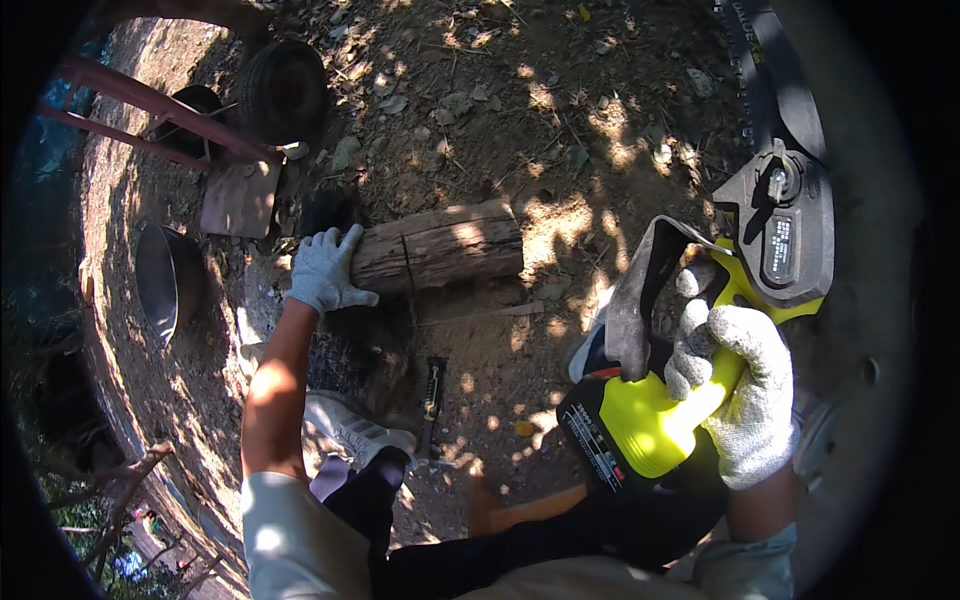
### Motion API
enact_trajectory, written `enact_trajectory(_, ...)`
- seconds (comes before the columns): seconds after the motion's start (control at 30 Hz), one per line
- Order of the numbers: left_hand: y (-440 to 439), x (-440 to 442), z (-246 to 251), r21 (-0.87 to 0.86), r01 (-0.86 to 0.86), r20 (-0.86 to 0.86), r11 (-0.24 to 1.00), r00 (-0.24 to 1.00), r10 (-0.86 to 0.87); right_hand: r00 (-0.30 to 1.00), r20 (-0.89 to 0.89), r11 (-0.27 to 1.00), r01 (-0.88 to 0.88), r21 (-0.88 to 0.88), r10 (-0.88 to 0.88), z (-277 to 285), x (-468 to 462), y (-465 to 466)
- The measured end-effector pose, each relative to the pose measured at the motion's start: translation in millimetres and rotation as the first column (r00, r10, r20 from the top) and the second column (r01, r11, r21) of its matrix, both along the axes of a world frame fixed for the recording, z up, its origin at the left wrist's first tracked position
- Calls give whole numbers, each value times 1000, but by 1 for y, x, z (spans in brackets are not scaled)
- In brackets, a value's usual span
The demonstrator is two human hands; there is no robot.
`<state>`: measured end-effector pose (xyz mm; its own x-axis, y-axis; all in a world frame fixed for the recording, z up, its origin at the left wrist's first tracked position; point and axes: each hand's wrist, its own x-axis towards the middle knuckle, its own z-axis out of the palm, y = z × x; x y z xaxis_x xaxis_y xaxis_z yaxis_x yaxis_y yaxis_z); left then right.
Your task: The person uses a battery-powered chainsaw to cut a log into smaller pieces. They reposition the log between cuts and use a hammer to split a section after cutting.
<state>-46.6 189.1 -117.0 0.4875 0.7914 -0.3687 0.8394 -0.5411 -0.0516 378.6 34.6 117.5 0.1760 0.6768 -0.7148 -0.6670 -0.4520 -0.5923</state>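
My left hand point(322, 271), in a pale knit glove, lies with spread fingers on the left end of a split wooden log point(450, 244). The log rests roughly level near the ground, with a dark line across its side. My right hand point(731, 375), gloved too, is closed around the rear handle of a yellow and black cordless chainsaw point(652, 431). The saw is at the right, its black front guard point(630, 315) beside my fingers and its guide bar point(772, 75) pointing away from me, to the right of the log.
A wheeled red metal frame point(142, 101) with a black tire point(283, 94) stands at the upper left. Below it is a metal basin point(166, 281). A dark tool with a yellow part point(432, 397) lies on the dirt near my shoe point(360, 431). Bare branches point(124, 487) are at lower left.
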Motion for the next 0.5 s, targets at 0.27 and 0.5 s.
enact_trajectory(0.27, 12, -17, -11, -42, -44, 60, 998, 997, 46, 995, 78, 995, -72, 68, 66, -8, -46, 9)
enact_trajectory(0.5, -5, -12, -4, 12, -52, 18, 999, 999, 51, 948, 169, 959, -280, 37, 270, -20, -91, 36)
